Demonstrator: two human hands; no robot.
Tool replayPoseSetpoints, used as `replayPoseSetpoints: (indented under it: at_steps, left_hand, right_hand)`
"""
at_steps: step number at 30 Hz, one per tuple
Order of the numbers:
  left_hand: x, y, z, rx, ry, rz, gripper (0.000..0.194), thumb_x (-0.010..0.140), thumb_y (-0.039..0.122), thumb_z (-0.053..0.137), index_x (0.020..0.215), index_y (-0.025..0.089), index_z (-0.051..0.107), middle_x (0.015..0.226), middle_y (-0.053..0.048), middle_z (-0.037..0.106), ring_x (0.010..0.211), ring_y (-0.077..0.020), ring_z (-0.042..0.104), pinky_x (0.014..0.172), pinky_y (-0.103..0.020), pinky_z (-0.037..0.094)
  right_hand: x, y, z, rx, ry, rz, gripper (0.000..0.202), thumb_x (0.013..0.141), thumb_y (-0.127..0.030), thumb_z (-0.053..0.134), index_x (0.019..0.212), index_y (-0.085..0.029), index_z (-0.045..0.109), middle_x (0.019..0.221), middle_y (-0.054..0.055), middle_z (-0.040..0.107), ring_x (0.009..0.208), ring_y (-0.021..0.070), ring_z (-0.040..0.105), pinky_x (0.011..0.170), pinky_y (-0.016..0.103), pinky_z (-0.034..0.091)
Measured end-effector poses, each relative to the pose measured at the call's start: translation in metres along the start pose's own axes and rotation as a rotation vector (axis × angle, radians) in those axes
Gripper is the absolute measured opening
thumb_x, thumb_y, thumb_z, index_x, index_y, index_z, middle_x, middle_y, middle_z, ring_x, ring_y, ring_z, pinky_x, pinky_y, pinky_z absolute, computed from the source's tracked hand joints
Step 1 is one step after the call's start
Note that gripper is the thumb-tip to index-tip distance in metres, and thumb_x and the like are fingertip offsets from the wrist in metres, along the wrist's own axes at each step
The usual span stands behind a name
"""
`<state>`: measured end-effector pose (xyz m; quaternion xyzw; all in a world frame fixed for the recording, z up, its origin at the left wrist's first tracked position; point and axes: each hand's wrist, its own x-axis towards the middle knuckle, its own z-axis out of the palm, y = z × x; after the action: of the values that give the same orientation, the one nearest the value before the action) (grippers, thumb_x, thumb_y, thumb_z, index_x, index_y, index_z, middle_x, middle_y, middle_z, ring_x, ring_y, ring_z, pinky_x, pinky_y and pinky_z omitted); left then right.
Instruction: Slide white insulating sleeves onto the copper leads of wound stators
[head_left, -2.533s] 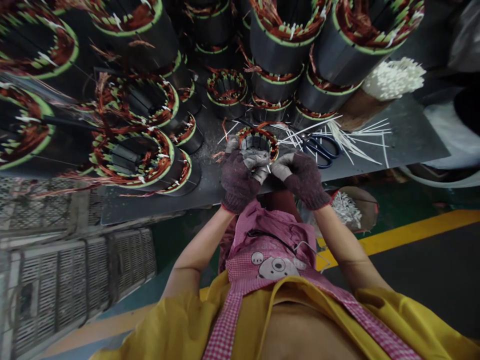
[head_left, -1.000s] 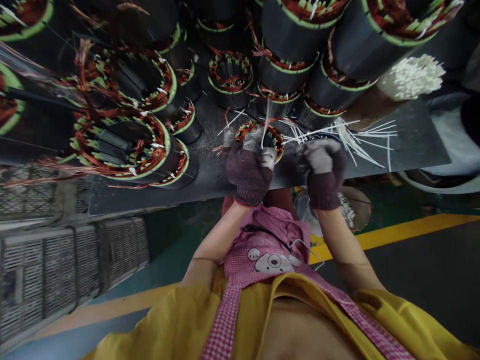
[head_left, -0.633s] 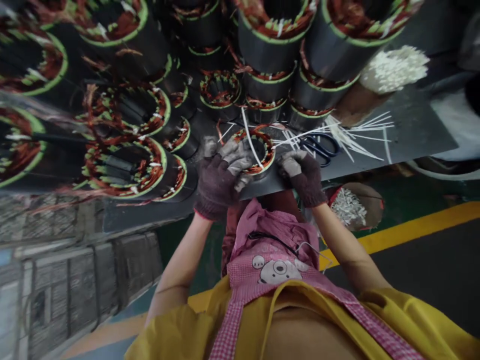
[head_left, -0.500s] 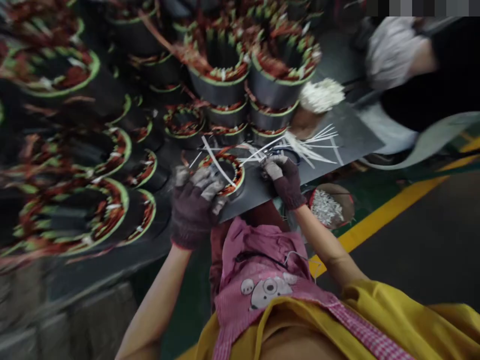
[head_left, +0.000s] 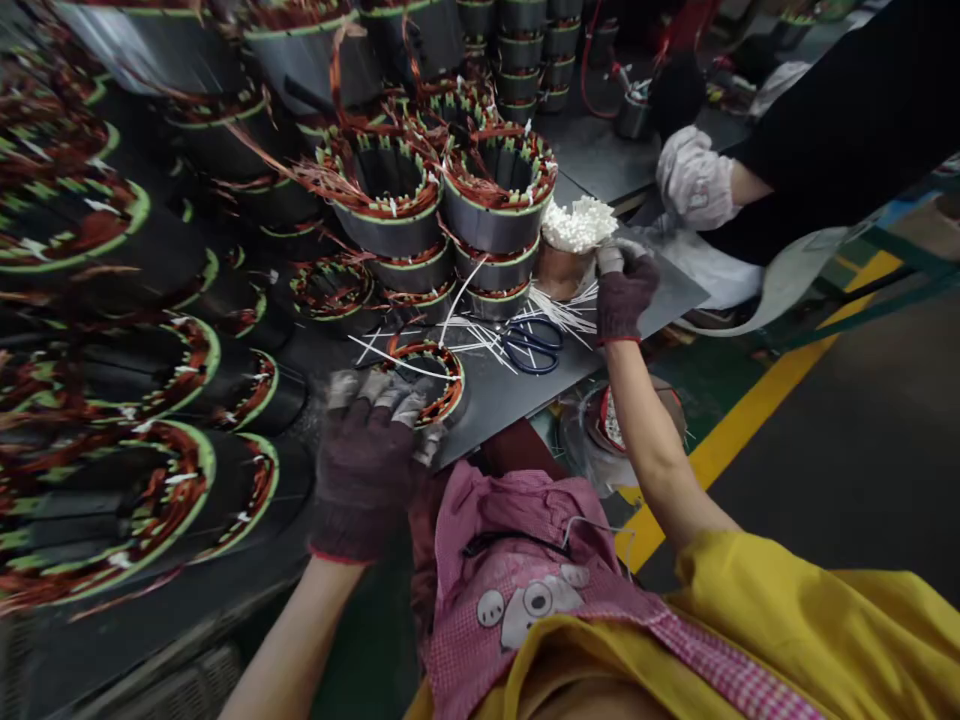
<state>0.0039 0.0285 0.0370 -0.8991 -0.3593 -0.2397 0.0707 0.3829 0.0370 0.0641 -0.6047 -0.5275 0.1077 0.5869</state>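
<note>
In the head view my left hand (head_left: 367, 455), in a dark glove with grey fingertips, rests with its fingers spread against the near left side of a small copper-wound stator ring (head_left: 456, 392). Two white strips (head_left: 401, 362) stick out of that ring. My right hand (head_left: 626, 280) is at the right side of a brown container (head_left: 564, 272) full of white tubes (head_left: 579, 224). Its fingers are bent near the container's rim; what they hold, if anything, is too small to tell. Dark-handled scissors (head_left: 532, 345) lie between the hands among loose white strips (head_left: 574, 318).
Stacked stators (head_left: 491, 215) stand behind, and more rows (head_left: 180, 500) fill the left. Another person's sleeve (head_left: 697, 178) is at the upper right. Below the edge of the grey table (head_left: 491, 405) sits a round container (head_left: 611, 420), partly behind my right forearm.
My right hand has moved away from the scissors, right and back to the container of white tubes. The scissors now lie free on the table. My left hand stays at the small stator.
</note>
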Motion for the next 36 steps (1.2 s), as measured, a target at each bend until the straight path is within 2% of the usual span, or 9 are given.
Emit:
replayPoseSetpoints:
  at_steps: [3, 7, 10, 12, 16, 24, 31, 34, 36]
  left_hand:
    - [0.000, -0.002, 0.008, -0.045, -0.001, -0.037, 0.026, 0.100, 0.041, 0.066, 0.120, 0.031, 0.080, 0.116, -0.009, 0.082, 0.121, -0.0409, 0.074, 0.122, -0.067, 0.050]
    - [0.004, 0.012, 0.032, -0.028, 0.072, -0.190, 0.029, 0.094, 0.051, 0.076, 0.106, 0.025, 0.080, 0.104, -0.013, 0.080, 0.122, -0.0457, 0.071, 0.113, -0.070, 0.050]
    - [0.005, 0.021, 0.045, -0.045, 0.134, -0.256, 0.035, 0.095, 0.058, 0.078, 0.103, 0.023, 0.078, 0.098, -0.013, 0.078, 0.117, -0.0448, 0.071, 0.113, -0.073, 0.048]
    - [0.004, 0.024, 0.046, -0.060, 0.117, -0.256, 0.040, 0.097, 0.060, 0.077, 0.108, 0.022, 0.077, 0.102, -0.014, 0.078, 0.114, -0.0435, 0.072, 0.113, -0.072, 0.049]
    - [0.001, 0.027, 0.034, -0.023, 0.022, -0.226, 0.043, 0.102, 0.052, 0.073, 0.129, 0.018, 0.074, 0.121, -0.018, 0.077, 0.123, -0.0435, 0.070, 0.118, -0.069, 0.051]
    - [-0.001, 0.025, 0.029, -0.037, 0.037, -0.236, 0.028, 0.100, 0.038, 0.074, 0.121, 0.020, 0.072, 0.124, -0.016, 0.077, 0.126, -0.0391, 0.071, 0.121, -0.063, 0.052]
    - [-0.001, 0.026, 0.031, -0.068, 0.038, -0.252, 0.026, 0.094, 0.038, 0.083, 0.110, 0.021, 0.072, 0.116, -0.016, 0.077, 0.122, -0.0397, 0.072, 0.121, -0.064, 0.052]
    - [-0.001, 0.027, 0.035, -0.049, 0.064, -0.264, 0.024, 0.093, 0.035, 0.082, 0.109, 0.020, 0.072, 0.115, -0.016, 0.077, 0.125, -0.0409, 0.071, 0.120, -0.065, 0.051]
    - [-0.002, 0.026, 0.036, -0.048, 0.087, -0.267, 0.023, 0.092, 0.034, 0.082, 0.107, 0.019, 0.071, 0.115, -0.016, 0.077, 0.125, -0.0413, 0.071, 0.119, -0.065, 0.053]
  right_hand:
    - [-0.021, -0.007, 0.005, 0.009, -0.035, -0.020, 0.026, 0.091, -0.043, 0.085, 0.110, -0.028, 0.079, 0.114, 0.009, 0.080, 0.108, 0.0277, 0.078, 0.088, 0.044, 0.069]
    - [-0.067, -0.019, 0.029, 0.130, -0.103, -0.156, 0.013, 0.100, -0.038, 0.076, 0.110, -0.030, 0.080, 0.127, 0.008, 0.080, 0.119, 0.0288, 0.077, 0.100, 0.050, 0.067]
    - [-0.103, -0.032, 0.038, 0.293, -0.449, -0.215, 0.015, 0.105, -0.028, 0.069, 0.112, -0.032, 0.082, 0.128, 0.007, 0.082, 0.117, 0.0285, 0.079, 0.098, 0.050, 0.067]
    - [-0.121, -0.038, 0.035, 0.418, -0.691, -0.182, 0.015, 0.106, -0.026, 0.070, 0.112, -0.031, 0.083, 0.123, 0.007, 0.085, 0.111, 0.0265, 0.082, 0.093, 0.045, 0.069]
    - [-0.143, -0.037, 0.020, 0.603, -0.871, -0.001, 0.009, 0.105, -0.026, 0.075, 0.110, -0.027, 0.083, 0.116, 0.009, 0.086, 0.105, 0.0211, 0.084, 0.089, 0.033, 0.069]
    - [-0.162, -0.025, 0.015, 0.696, -0.932, 0.187, 0.011, 0.103, -0.024, 0.078, 0.111, -0.029, 0.084, 0.115, 0.006, 0.086, 0.108, 0.0208, 0.082, 0.095, 0.035, 0.069]
    - [-0.158, -0.035, 0.009, 0.599, -0.897, 0.171, 0.009, 0.103, -0.027, 0.079, 0.108, -0.028, 0.086, 0.109, 0.007, 0.087, 0.102, 0.0209, 0.083, 0.091, 0.034, 0.070]
    - [-0.155, -0.039, 0.020, 0.621, -0.865, 0.195, 0.006, 0.102, -0.029, 0.081, 0.106, -0.028, 0.085, 0.110, 0.006, 0.087, 0.101, 0.0202, 0.083, 0.091, 0.034, 0.069]
    - [-0.153, -0.040, 0.040, 0.627, -0.763, 0.226, 0.010, 0.100, -0.036, 0.083, 0.102, -0.027, 0.084, 0.110, 0.006, 0.087, 0.101, 0.0211, 0.083, 0.092, 0.036, 0.069]
